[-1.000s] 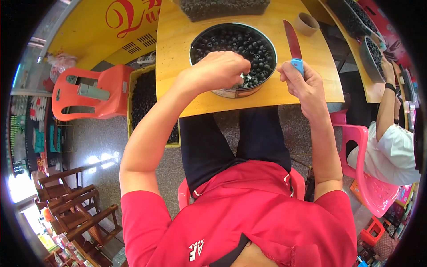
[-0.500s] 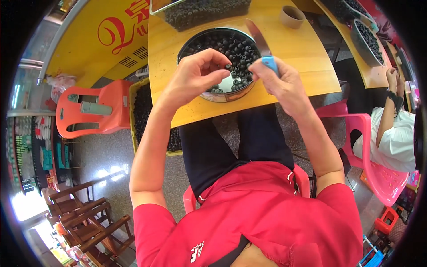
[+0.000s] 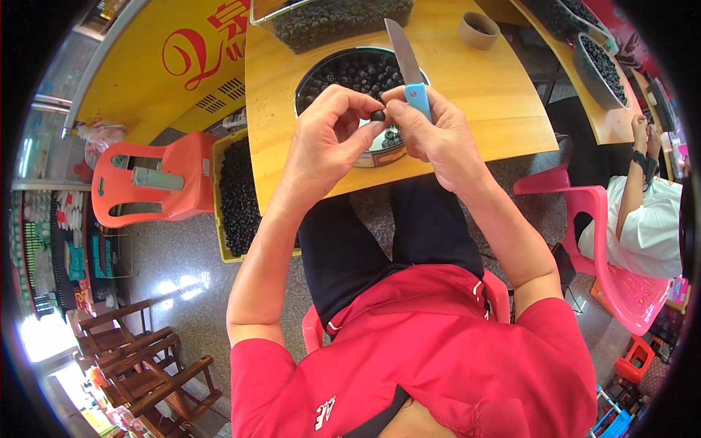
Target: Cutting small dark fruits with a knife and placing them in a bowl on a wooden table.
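Between the thumb and forefinger of my left hand (image 3: 328, 135) is a small black ball-like piece (image 3: 377, 115), the size of a berry or nut. My right hand (image 3: 437, 131) grips the blue handle (image 3: 418, 100) of a knife (image 3: 404, 55), its blade pointing up and away from me. The right thumb and fingertips meet the piece beside the left fingertips. Both hands hover over the near part of a round tin (image 3: 387, 155), which holds many similar black pieces (image 3: 358, 69). The hands hide part of the tin.
The tin stands on a yellow wooden table (image 3: 504, 102). Behind it are a clear tub (image 3: 343, 25) of black pieces and a brown cup (image 3: 479, 31). A yellow crate (image 3: 219, 197) and an orange chair (image 3: 153, 182) stand left. A person in white (image 3: 631, 226) sits right.
My right hand has moved left to meet the left one, and the knife blade has swung more upright. The black piece is now between both hands' fingertips.
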### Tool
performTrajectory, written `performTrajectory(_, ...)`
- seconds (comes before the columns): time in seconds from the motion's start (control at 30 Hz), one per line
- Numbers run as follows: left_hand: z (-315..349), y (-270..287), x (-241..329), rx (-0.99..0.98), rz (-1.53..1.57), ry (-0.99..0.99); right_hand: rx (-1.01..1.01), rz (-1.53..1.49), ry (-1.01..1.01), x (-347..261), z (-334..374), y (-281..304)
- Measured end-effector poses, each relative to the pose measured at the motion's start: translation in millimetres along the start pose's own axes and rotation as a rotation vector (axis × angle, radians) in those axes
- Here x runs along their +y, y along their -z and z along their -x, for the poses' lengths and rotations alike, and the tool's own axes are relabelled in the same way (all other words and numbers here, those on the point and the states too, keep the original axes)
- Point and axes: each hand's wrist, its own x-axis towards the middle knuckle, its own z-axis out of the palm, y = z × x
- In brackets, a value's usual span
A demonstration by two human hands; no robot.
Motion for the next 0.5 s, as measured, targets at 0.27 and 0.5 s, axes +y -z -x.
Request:
performTrajectory(0.27,2,-9,-6,0.043,0.08,-0.01,0.004,0.067,0.013,-6,0,-4)
performTrajectory(0.5,9,-15,-9,0.091,0.297,-0.061,-0.079,-0.071,-0.091,-5,-2,6)
